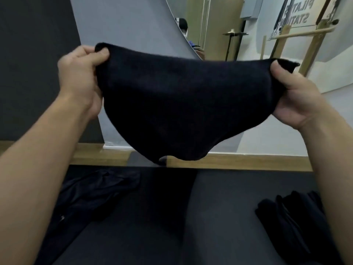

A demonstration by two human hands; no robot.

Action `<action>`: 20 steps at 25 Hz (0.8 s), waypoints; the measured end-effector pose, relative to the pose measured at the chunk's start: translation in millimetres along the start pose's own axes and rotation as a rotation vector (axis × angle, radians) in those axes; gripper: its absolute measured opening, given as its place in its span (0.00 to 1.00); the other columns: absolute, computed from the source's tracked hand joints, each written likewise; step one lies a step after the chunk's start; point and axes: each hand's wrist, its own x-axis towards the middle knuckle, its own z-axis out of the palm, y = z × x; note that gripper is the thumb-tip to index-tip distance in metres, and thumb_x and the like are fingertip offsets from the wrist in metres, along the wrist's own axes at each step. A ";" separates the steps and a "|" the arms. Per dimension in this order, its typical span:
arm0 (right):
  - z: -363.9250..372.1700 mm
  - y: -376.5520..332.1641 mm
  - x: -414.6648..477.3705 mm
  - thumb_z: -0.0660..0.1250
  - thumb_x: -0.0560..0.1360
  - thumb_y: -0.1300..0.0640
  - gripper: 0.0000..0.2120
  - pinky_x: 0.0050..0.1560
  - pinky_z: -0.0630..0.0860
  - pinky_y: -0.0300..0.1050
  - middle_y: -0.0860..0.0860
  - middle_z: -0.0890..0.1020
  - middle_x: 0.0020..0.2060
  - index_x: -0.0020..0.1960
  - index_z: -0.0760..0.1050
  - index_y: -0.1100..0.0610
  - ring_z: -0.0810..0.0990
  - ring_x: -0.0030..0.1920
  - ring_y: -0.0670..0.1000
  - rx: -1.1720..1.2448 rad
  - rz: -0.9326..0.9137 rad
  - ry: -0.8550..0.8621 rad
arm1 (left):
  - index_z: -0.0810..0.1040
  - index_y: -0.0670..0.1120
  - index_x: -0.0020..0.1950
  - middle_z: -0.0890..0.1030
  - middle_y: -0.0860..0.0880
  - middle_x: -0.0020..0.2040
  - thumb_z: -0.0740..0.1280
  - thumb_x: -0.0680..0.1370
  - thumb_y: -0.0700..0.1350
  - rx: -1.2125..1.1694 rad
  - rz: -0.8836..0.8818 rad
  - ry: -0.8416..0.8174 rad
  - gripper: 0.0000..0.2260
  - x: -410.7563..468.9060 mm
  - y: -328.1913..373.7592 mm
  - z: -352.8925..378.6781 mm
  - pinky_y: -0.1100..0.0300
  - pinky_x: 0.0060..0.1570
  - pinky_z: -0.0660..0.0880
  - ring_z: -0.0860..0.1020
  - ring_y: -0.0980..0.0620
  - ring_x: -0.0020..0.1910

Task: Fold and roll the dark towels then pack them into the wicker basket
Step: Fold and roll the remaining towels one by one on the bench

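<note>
- Both of the person's hands are up in the air with one towel (181,104) stretched between them. It sits above the far edge of the mat (219,217) and isn't touching it.
- The left grip (82,73) pinches the top left corner, thumb in front and fingers curled behind. The right grip (298,100) does the same on the top right corner. Both are closed tight on the cloth.
- The towel sags into a deep belly between the corners, so it's clearly soft and floppy. It looks light too, and it probably won't hold any shape by itself.
- Corners look like the right place to hold it: that keeps the top edge taut and lets the rest hang straight. Grabbing mid-cloth would likely just bunch it up.
- For folding it probably wants laying flat on the mat, since rolling something this limp in mid-air would likely go crooked.
- More dark cloth waits on the mat: a crumpled heap (91,197) by the left edge and a neater stack (292,217) by the right edge.
- No basket in view, so there's no telling where it is.
</note>
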 end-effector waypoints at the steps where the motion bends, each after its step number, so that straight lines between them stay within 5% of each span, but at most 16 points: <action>1: -6.7 7.9 -18.7 0.73 0.70 0.49 0.14 0.49 0.81 0.43 0.50 0.86 0.45 0.52 0.81 0.55 0.85 0.48 0.49 -0.030 0.058 -0.080 | 0.75 0.51 0.35 0.78 0.53 0.34 0.65 0.78 0.41 -0.029 -0.111 -0.108 0.12 -19.5 -3.7 -11.0 0.61 0.39 0.75 0.77 0.55 0.35; 4: -23.1 43.0 -60.4 0.84 0.49 0.43 0.23 0.39 0.81 0.38 0.49 0.86 0.36 0.38 0.86 0.54 0.85 0.37 0.46 -0.089 0.177 -0.201 | 0.80 0.51 0.33 0.81 0.52 0.37 0.61 0.79 0.41 0.034 -0.418 -0.349 0.15 -58.5 -29.6 -48.0 0.62 0.45 0.77 0.79 0.54 0.39; 6: -32.8 77.4 -76.8 0.86 0.44 0.44 0.26 0.37 0.80 0.37 0.50 0.85 0.34 0.37 0.86 0.55 0.85 0.35 0.47 -0.081 0.286 -0.185 | 0.82 0.50 0.34 0.82 0.51 0.38 0.63 0.76 0.42 0.090 -0.589 -0.392 0.13 -73.0 -62.3 -63.7 0.61 0.43 0.77 0.80 0.54 0.38; 10: -45.3 155.3 -96.6 0.83 0.56 0.47 0.24 0.41 0.81 0.40 0.56 0.86 0.44 0.47 0.84 0.59 0.85 0.44 0.51 -0.076 0.570 -0.102 | 0.81 0.48 0.37 0.84 0.46 0.43 0.73 0.66 0.41 0.260 -0.868 -0.390 0.04 -91.7 -147.0 -87.1 0.61 0.35 0.80 0.83 0.52 0.36; 15: -56.3 235.3 -87.4 0.69 0.77 0.61 0.22 0.52 0.82 0.49 0.59 0.82 0.58 0.69 0.69 0.64 0.84 0.55 0.54 -0.158 0.792 0.171 | 0.77 0.46 0.44 0.85 0.43 0.45 0.68 0.78 0.39 0.512 -1.013 -0.286 0.04 -98.2 -220.1 -102.0 0.53 0.40 0.78 0.83 0.46 0.40; 17: -58.8 261.1 -72.6 0.66 0.78 0.65 0.10 0.57 0.79 0.51 0.60 0.83 0.55 0.59 0.77 0.63 0.83 0.53 0.55 -0.322 0.791 0.207 | 0.78 0.45 0.46 0.83 0.44 0.44 0.70 0.77 0.40 0.686 -0.937 -0.227 0.02 -92.2 -247.0 -98.7 0.57 0.36 0.74 0.80 0.48 0.37; 20: -65.3 289.5 -37.5 0.71 0.75 0.64 0.03 0.35 0.75 0.34 0.48 0.83 0.34 0.47 0.80 0.58 0.78 0.34 0.45 -0.598 0.649 0.262 | 0.78 0.44 0.48 0.78 0.44 0.41 0.71 0.77 0.40 0.714 -0.785 -0.087 0.03 -70.5 -284.3 -77.8 0.64 0.23 0.68 0.75 0.52 0.24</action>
